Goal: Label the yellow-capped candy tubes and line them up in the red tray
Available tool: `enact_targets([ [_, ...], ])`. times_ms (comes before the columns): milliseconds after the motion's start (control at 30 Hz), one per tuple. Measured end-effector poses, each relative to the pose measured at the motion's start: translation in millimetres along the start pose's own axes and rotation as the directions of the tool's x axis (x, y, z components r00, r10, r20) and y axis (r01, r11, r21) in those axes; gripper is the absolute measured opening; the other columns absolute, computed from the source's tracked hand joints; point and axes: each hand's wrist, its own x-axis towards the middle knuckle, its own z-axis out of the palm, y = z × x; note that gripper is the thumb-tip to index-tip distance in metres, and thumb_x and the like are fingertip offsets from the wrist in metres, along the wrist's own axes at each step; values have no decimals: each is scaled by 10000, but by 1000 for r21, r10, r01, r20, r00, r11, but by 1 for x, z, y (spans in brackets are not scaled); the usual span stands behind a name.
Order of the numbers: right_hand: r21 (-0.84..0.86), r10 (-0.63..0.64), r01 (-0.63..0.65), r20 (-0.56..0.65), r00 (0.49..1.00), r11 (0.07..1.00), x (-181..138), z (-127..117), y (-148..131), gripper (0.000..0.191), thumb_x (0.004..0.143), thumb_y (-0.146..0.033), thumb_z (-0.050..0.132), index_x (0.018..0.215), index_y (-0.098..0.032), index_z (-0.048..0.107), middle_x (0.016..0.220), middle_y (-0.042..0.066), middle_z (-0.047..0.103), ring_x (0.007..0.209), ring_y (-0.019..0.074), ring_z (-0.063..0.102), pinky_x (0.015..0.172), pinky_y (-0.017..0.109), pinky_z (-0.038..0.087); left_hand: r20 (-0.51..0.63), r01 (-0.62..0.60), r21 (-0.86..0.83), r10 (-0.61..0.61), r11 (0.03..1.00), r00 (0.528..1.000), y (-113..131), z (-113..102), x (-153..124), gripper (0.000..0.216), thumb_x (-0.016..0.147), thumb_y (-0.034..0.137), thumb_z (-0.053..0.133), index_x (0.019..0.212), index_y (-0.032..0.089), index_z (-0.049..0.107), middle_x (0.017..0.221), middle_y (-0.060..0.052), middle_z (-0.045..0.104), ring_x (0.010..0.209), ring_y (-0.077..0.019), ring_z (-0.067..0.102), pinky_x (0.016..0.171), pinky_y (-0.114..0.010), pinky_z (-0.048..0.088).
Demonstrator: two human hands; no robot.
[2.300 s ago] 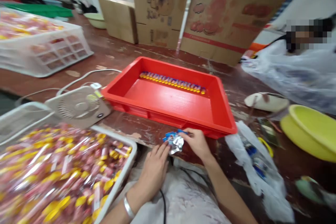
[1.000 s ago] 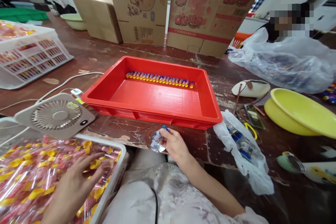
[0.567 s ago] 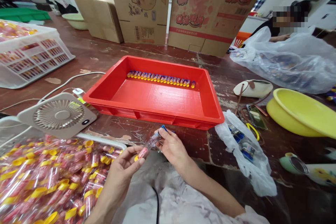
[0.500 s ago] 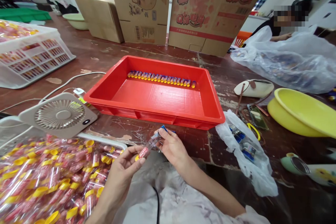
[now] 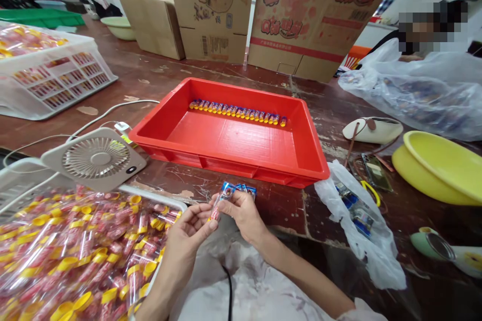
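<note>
My left hand (image 5: 188,234) pinches a small clear tube with a yellow cap and red contents (image 5: 215,210) at the table's near edge. My right hand (image 5: 243,213) grips the tube's upper end together with several blue printed sleeves (image 5: 237,190). Both hands meet just in front of a red tray (image 5: 307,153), where a row of wrapped tubes (image 5: 238,111) lies along the far wall. A white basket (image 5: 173,205) heaped with bagged tubes (image 5: 71,246) sits at my left.
A small white fan (image 5: 94,158) with its cable lies left of the red tray. A plastic bag (image 5: 357,220) and yellow bowls (image 5: 440,168) are on the right. Cardboard boxes (image 5: 301,15) stand behind. Another person sits at the far right behind a large clear bag (image 5: 410,90).
My left hand went into the white basket, came back with a tube, and brought it to my right hand. The tube now stands more upright against the blue sleeves.
</note>
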Motion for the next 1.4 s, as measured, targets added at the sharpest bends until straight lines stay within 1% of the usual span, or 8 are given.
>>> enact_targets([
  [100,16,46,-46,31,998,999,-2,1,5,264,685,-382,846,840,-177,784,724,11,720,684,142,626,707,264,498,5,-20,-33,21,999,1000,2,1,-1,354,667,254,871,977,212,705,1082,-49,740,975,-171,682,858,-225,545],
  [200,88,86,-88,19,996,992,-2,0,7,291,666,-367,862,872,-183,774,739,-1,710,690,137,625,710,259,505,76,15,-37,-12,999,997,4,-1,-2,426,662,232,874,1058,213,721,1130,-69,742,1041,-201,679,892,-244,547],
  [400,236,136,-145,54,989,961,0,-2,8,282,633,-273,888,861,-198,739,806,-16,698,719,131,628,681,237,522,-16,65,-119,-67,991,998,8,-1,-1,334,677,296,865,976,176,778,1004,-73,778,870,-182,714,724,-218,594],
  [567,247,138,-170,140,980,954,-1,-3,5,328,677,-262,856,977,-208,735,927,19,738,798,160,663,719,253,533,24,170,-213,-168,962,985,9,-1,1,361,628,290,898,949,164,792,917,-77,795,815,-183,742,708,-218,606],
  [700,248,159,-197,165,973,948,-4,-2,5,379,698,-301,846,1045,-220,719,1009,39,740,840,186,675,747,299,541,-58,83,-185,-95,979,994,7,-3,1,331,608,297,902,896,172,799,897,-55,791,759,-154,721,686,-203,597],
  [867,206,156,-163,52,986,965,-3,0,12,311,698,-380,849,921,-197,731,834,11,716,716,153,654,664,267,533,-162,-81,67,91,995,983,6,-5,-3,279,637,318,873,873,188,802,810,-43,783,700,-156,689,660,-213,574],
  [1067,196,149,-152,26,988,969,-3,3,10,368,637,-336,885,923,-199,699,859,20,731,747,181,669,660,294,544,-93,-14,34,17,999,995,5,-6,-2,307,671,354,847,928,191,807,958,-83,793,796,-203,707,689,-265,592],
  [1400,228,161,-161,20,987,960,-5,11,12,353,616,-315,898,877,-189,696,844,10,732,708,166,669,682,300,562,-174,-27,10,28,1000,984,5,-6,1,280,630,351,877,828,166,804,760,-56,777,645,-142,664,627,-219,552],
])
